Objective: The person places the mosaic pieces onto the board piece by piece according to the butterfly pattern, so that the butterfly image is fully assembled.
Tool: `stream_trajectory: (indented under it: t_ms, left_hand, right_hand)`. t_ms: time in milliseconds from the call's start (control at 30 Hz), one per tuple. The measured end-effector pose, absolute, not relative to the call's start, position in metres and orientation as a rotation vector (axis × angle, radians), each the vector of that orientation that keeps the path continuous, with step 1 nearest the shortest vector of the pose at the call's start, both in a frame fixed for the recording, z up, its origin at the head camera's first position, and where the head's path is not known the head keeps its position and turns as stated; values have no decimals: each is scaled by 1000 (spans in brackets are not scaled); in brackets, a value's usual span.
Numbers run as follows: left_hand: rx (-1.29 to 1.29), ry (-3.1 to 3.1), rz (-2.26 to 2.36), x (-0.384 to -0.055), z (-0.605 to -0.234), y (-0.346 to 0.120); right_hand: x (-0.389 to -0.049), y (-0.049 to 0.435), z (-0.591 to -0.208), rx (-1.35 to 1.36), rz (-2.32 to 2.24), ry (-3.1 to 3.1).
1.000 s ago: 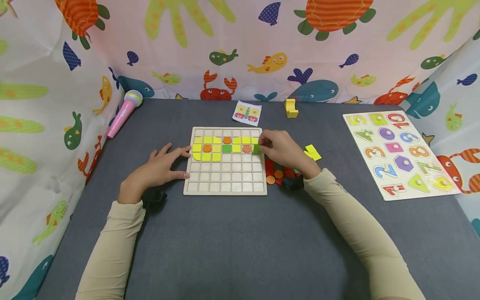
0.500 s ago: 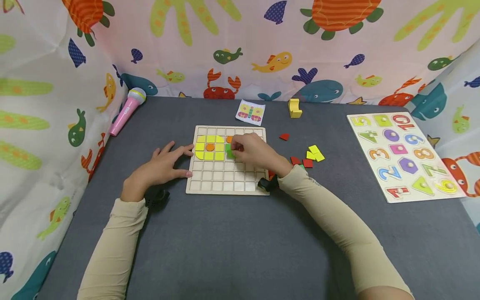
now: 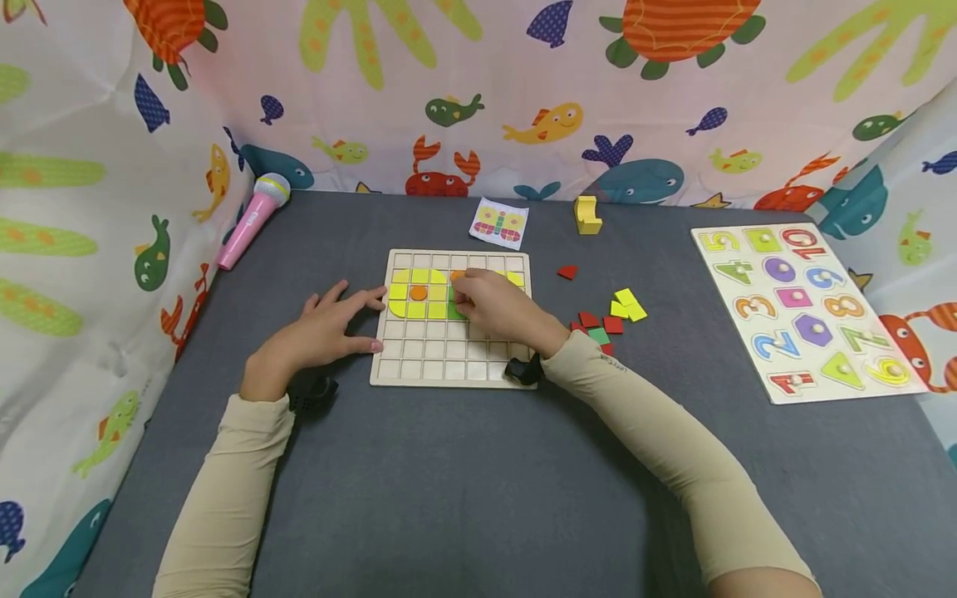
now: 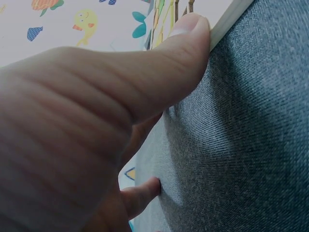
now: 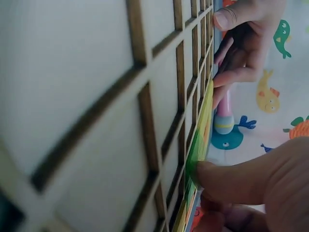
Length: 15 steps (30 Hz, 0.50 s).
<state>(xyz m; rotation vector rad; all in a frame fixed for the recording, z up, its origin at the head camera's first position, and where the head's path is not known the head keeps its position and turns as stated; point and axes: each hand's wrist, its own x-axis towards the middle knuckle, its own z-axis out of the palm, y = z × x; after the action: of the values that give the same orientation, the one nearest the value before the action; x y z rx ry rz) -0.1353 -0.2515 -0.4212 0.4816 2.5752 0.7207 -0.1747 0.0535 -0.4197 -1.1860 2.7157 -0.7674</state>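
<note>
A wooden grid board [image 3: 453,370] lies on the table, its upper left cells filled with yellow tiles [image 3: 419,310] around an orange round piece [image 3: 419,293]. My right hand [image 3: 503,309] reaches over the board's middle and pinches a green tile [image 3: 454,311] at a cell below another green one. In the right wrist view, the thumb is against the green tile [image 5: 193,154], low at the grid. My left hand [image 3: 310,336] rests at the board's left edge, fingers spread, thumb and a fingertip touching the rim. The right hand hides several cells.
Right of the board lie red tiles [image 3: 613,325], a green tile [image 3: 599,335] and yellow tiles [image 3: 628,304]. Behind it are a pattern card [image 3: 499,223] and a yellow block [image 3: 587,216]. A number puzzle [image 3: 811,311] lies right, a pink microphone [image 3: 254,220] left.
My right hand has moved left from the board's right edge to its middle with the green tile, then lowered slightly to the cell. My left hand stays at the left edge.
</note>
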Motion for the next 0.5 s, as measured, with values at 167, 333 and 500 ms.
stream_trajectory:
  t_ms: [167, 333, 500]
  left_hand:
    - [508, 2582, 746, -138, -428, -255]
    - [497, 2583, 725, -139, -429, -254]
    - [466, 2580, 688, -135, -419, -249]
  right_hand:
    - [-172, 55, -421, -1191, -775, 2664]
    - [-169, 65, -420, -1156, -793, 2624]
    - [-166, 88, -414, -1121, -884, 2624]
